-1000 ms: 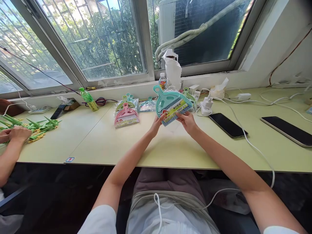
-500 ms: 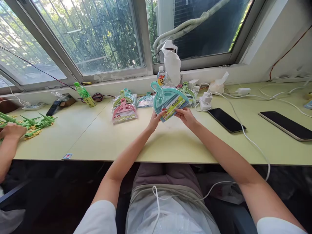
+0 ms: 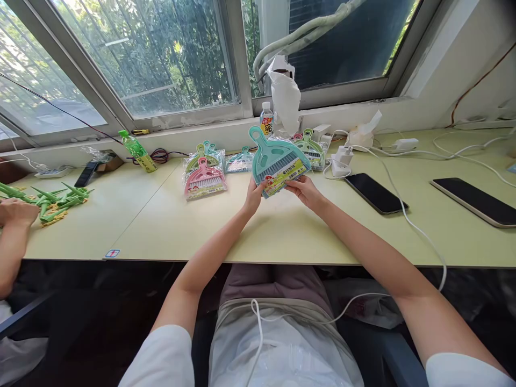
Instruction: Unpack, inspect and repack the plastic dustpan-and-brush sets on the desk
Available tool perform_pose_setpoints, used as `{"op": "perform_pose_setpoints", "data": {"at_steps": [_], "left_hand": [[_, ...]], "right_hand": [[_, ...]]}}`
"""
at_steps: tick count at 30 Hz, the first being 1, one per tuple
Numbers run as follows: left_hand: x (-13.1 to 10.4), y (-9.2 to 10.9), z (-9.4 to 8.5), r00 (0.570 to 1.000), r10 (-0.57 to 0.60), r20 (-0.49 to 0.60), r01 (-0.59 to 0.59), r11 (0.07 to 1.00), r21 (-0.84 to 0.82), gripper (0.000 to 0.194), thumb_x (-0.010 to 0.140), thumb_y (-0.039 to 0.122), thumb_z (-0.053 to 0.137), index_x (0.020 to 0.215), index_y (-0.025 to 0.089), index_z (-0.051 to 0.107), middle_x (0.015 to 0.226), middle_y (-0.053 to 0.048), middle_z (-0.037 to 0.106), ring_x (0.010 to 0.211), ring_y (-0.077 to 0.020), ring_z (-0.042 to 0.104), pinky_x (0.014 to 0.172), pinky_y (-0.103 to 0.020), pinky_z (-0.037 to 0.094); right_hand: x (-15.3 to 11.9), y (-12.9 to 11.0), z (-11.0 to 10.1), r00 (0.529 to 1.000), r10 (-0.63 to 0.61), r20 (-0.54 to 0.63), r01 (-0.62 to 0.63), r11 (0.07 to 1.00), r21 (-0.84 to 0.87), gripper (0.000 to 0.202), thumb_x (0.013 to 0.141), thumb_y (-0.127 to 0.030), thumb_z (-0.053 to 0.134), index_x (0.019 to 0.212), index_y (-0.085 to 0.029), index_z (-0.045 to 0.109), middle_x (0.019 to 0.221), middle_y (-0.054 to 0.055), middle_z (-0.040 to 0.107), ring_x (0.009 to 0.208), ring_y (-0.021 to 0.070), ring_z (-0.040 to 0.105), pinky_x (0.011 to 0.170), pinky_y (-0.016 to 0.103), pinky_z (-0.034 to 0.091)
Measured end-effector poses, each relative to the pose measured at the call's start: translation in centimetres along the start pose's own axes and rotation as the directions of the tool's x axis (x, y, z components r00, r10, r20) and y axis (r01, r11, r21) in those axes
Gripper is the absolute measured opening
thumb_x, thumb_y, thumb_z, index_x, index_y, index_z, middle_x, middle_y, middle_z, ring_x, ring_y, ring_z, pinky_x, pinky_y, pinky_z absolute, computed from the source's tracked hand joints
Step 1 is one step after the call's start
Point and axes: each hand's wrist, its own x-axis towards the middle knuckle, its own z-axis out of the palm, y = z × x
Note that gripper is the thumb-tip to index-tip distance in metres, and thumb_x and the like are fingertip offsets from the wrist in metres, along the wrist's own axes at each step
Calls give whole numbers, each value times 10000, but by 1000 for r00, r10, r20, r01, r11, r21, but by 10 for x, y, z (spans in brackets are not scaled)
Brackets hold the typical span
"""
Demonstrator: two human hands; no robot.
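A teal dustpan and brush set [image 3: 278, 161] in clear wrap is held up over the table, its handle pointing up and left. My left hand [image 3: 253, 196] grips its lower left edge, and my right hand [image 3: 306, 191] pinches the lower right edge by the yellow label. To the left, a wrapped pink set [image 3: 205, 180] lies in front of a green set [image 3: 196, 158]. Behind, a smaller teal set [image 3: 241, 160] lies flat, and another green set [image 3: 310, 148] is partly hidden by the held one.
Two dark phones [image 3: 377, 193] [image 3: 475, 201] and white cables are on the right. A white charger [image 3: 342, 161] stands nearby. Bottles [image 3: 139, 153] [image 3: 266, 119] are at the back. Another person's hand [image 3: 18, 212] is beside green pieces [image 3: 60, 201] at far left.
The view has shifted slightly. The held teal set is tilted a little more upright, with its label facing me more. Both hands keep their hold.
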Motion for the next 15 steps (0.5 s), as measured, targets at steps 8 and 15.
{"op": "perform_pose_setpoints", "data": {"at_steps": [8,15], "left_hand": [[1,-2,-1,998,-13,68,12,1000,6,598,751,454,738,1238,226,477,1165,-83,669,963,-285,700,763,-402,600],[-1,-1,-3,990,-60,130,58,998,21,672,697,412,796,1228,236,423,1267,-108,627,956,-309,710,767,-445,613]], "right_hand": [[-1,5,1,1000,16,-20,-16,1000,16,350,545,-218,875,833,-201,677,993,37,758,1083,261,681,1027,437,538],[-3,2,3,1000,12,-28,-11,1000,23,322,589,-219,853,852,-209,667,1017,42,756,1136,270,658,1040,433,532]]}}
